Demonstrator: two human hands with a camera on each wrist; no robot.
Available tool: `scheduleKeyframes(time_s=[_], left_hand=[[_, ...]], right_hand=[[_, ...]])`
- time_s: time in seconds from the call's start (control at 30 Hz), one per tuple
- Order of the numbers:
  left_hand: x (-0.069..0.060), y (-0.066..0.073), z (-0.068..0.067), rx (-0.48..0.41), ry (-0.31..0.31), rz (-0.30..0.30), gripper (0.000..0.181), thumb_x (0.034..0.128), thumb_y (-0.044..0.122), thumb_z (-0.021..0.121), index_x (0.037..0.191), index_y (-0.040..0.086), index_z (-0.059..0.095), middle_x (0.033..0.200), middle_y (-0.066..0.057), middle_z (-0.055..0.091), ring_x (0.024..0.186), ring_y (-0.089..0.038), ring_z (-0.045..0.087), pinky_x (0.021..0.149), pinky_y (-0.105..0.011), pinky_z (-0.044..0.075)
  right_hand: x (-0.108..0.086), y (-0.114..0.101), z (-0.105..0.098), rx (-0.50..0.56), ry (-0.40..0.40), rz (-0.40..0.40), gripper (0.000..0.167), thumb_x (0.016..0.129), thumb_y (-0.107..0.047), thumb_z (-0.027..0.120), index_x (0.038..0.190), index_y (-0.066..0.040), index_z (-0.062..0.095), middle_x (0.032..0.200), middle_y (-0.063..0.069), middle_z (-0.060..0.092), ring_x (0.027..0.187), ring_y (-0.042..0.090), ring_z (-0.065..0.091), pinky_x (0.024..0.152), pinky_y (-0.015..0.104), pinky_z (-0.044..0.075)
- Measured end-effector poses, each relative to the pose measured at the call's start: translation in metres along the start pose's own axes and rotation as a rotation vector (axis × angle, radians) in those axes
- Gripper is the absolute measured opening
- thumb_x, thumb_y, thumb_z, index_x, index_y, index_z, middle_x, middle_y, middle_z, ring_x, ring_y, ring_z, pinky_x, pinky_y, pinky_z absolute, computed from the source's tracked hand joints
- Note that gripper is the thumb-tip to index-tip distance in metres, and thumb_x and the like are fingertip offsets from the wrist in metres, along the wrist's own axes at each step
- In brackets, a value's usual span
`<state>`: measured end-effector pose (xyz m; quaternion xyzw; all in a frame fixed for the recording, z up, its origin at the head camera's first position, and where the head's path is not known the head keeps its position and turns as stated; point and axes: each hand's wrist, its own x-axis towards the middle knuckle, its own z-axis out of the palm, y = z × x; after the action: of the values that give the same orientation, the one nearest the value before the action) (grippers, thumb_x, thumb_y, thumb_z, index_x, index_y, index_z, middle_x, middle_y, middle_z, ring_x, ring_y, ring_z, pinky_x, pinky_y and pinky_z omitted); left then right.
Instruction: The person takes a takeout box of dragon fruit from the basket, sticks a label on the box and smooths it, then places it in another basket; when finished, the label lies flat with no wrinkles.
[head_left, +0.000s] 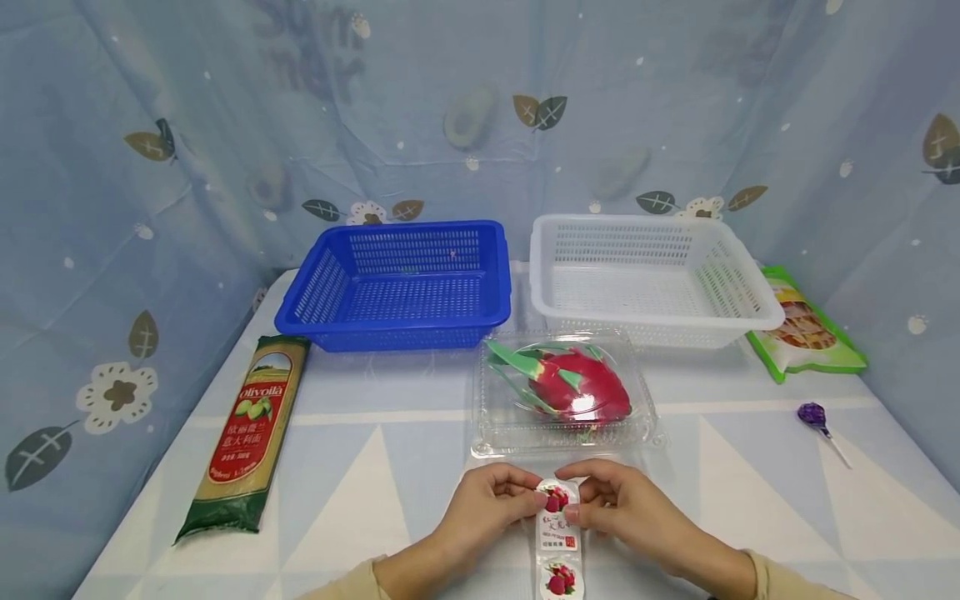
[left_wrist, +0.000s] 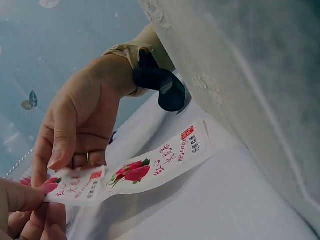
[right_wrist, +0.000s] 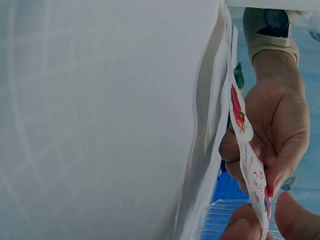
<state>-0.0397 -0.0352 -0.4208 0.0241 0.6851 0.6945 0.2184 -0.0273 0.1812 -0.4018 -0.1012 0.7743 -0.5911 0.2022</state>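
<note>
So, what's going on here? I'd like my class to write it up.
A person is working with both hands: the left hand and the right hand pinch the upper end of a strip of labels printed with red fruit. Just beyond it, a dragon fruit lies inside a clear plastic box. Behind that stand a blue basket and a white basket. Whether a label has come loose from the strip isn't clear.

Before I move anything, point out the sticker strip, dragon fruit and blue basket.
Sticker strip (head_left: pixel 558 535): head view, lettering below the upper fruit picture.
Dragon fruit (head_left: pixel 588 390): head view, red skin.
Blue basket (head_left: pixel 405 337): head view, outer front wall.
</note>
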Motion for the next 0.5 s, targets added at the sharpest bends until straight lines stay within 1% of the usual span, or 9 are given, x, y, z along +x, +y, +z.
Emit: scheduleKeyframes(time_s=[0.13, 0.2, 0.3, 0.37, 0.43, 0.5], left_hand=[[-0.0009, -0.0002, 0.0011, -0.015, -0.017, 0.009, 0.027, 0.0839, 0.009, 0.075, 0.106, -0.005, 0.067, 0.079, 0.003, 0.066, 0.070, -0.005, 0.060, 0.062, -0.016, 0.051], [-0.0017, 0.0000, 0.0016, -0.019, -0.038, 0.018, 0.029, 0.0842, 0.010, 0.075, 0.108, -0.005, 0.066, 0.082, 0.002, 0.066, 0.071, -0.006, 0.059, 0.062, -0.016, 0.049], [-0.0028, 0.0004, 0.0027, -0.032, -0.063, 0.032, 0.032, 0.0844, 0.010, 0.076, 0.111, -0.005, 0.065, 0.087, 0.001, 0.067, 0.074, -0.006, 0.059, 0.063, -0.015, 0.049], [-0.0033, 0.0002, 0.0033, -0.037, -0.064, 0.039, 0.034, 0.0841, 0.010, 0.076, 0.112, -0.005, 0.066, 0.088, -0.001, 0.069, 0.074, -0.005, 0.059, 0.064, -0.014, 0.049], [-0.0037, -0.0002, 0.0036, -0.041, -0.059, 0.045, 0.034, 0.0839, 0.010, 0.076, 0.113, -0.005, 0.066, 0.086, 0.000, 0.069, 0.074, -0.004, 0.059, 0.065, -0.014, 0.050], [-0.0040, -0.0003, 0.0037, -0.040, -0.051, 0.045, 0.035, 0.0837, 0.010, 0.076, 0.115, -0.003, 0.067, 0.084, 0.001, 0.069, 0.073, -0.003, 0.059, 0.066, -0.014, 0.051]], right_hand=[[0.0002, -0.0001, 0.0002, 0.054, -0.003, 0.017, 0.046, 0.088, -0.013, 0.073, 0.127, 0.006, 0.058, 0.083, 0.006, 0.062, 0.070, 0.005, 0.058, 0.062, 0.019, 0.051], [0.0000, -0.0006, 0.0006, 0.073, -0.003, 0.034, 0.047, 0.087, -0.014, 0.074, 0.126, 0.006, 0.058, 0.083, 0.004, 0.062, 0.070, 0.005, 0.059, 0.064, 0.019, 0.052], [-0.0002, -0.0007, 0.0016, 0.080, -0.005, 0.031, 0.046, 0.087, -0.014, 0.074, 0.126, 0.006, 0.058, 0.082, 0.003, 0.062, 0.070, 0.005, 0.059, 0.063, 0.019, 0.051], [-0.0002, -0.0012, 0.0022, 0.079, -0.004, 0.024, 0.045, 0.087, -0.014, 0.074, 0.125, 0.006, 0.059, 0.082, 0.003, 0.061, 0.069, 0.004, 0.058, 0.062, 0.018, 0.050], [-0.0002, -0.0010, 0.0027, 0.070, -0.004, 0.007, 0.045, 0.087, -0.012, 0.073, 0.125, 0.007, 0.059, 0.082, 0.004, 0.060, 0.068, 0.004, 0.057, 0.061, 0.018, 0.049], [-0.0002, -0.0012, 0.0031, 0.060, 0.001, 0.005, 0.045, 0.087, -0.012, 0.073, 0.125, 0.007, 0.060, 0.082, 0.004, 0.059, 0.067, 0.004, 0.056, 0.060, 0.017, 0.048]])
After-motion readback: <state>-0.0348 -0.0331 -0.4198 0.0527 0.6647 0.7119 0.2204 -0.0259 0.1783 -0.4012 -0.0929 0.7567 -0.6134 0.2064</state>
